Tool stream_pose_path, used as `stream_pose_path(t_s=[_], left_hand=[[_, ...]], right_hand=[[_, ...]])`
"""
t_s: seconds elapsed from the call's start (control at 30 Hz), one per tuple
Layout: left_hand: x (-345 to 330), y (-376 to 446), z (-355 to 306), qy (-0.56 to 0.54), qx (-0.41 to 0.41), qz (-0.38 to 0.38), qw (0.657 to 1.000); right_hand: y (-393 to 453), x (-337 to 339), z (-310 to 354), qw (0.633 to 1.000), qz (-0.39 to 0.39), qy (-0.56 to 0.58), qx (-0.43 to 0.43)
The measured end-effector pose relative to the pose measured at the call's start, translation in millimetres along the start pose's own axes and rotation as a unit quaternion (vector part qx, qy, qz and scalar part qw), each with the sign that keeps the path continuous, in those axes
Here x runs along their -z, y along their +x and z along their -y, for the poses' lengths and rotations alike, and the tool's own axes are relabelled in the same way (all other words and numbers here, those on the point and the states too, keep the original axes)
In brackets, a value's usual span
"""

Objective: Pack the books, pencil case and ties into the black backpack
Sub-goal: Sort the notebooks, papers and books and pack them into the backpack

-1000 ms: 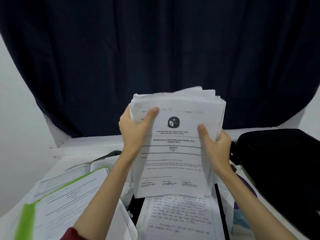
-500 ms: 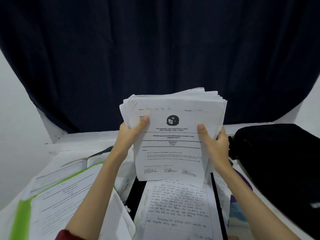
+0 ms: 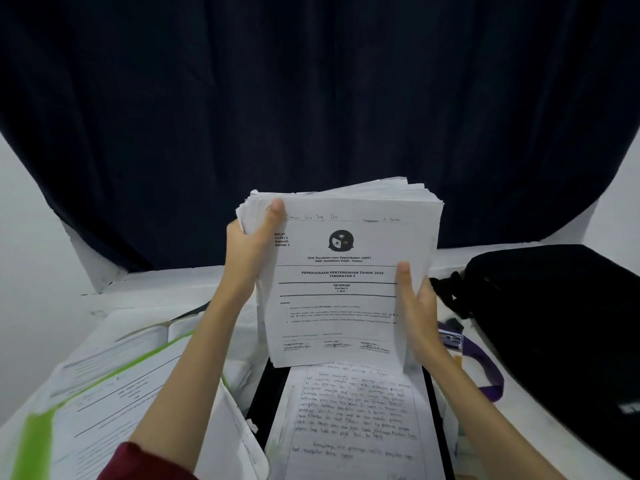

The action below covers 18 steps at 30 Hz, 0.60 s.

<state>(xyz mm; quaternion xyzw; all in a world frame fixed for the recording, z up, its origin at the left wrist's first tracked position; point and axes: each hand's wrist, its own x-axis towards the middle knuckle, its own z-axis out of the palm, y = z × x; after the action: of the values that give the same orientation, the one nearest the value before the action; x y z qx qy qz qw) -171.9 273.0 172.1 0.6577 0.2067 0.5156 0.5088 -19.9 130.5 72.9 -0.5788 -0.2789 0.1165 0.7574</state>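
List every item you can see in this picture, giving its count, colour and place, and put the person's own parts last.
Stack of exam papers: one, white, held upright at centre.
Handwritten sheet: one, white, flat below the stack.
Green-edged papers: one pile, white and green, lower left.
Backpack: one, black, on the right.
Strap: one, purple, beside the backpack.
Curtain: one, dark navy, behind.
Sleeve: one, dark red, bottom left.
Left hand: gripping the stack's left edge.
Right hand: gripping its right edge.
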Motion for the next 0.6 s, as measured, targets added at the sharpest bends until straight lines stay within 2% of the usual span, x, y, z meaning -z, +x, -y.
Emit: stream_pose_path(t_s=[0.17, 0.4, 0.6], left_hand=[[2.4, -12.3, 33.8, -0.021, 0.056, 0.063, 0.996], [-9.8, -11.7, 22.0, -0.058, 0.073, 0.019, 0.995], [4.3, -2.0, 17.1, -0.061, 0.053, 0.061, 0.995]], right_hand=[[-7.0, 4.8, -19.2, 0.998, 0.011, -0.013, -0.057], [-4.4, 4.0, -8.4, 0.999, 0.028, 0.015, -0.041], [4.5, 12.6, 7.8, 0.996, 0.072, 0.026, -0.036]])
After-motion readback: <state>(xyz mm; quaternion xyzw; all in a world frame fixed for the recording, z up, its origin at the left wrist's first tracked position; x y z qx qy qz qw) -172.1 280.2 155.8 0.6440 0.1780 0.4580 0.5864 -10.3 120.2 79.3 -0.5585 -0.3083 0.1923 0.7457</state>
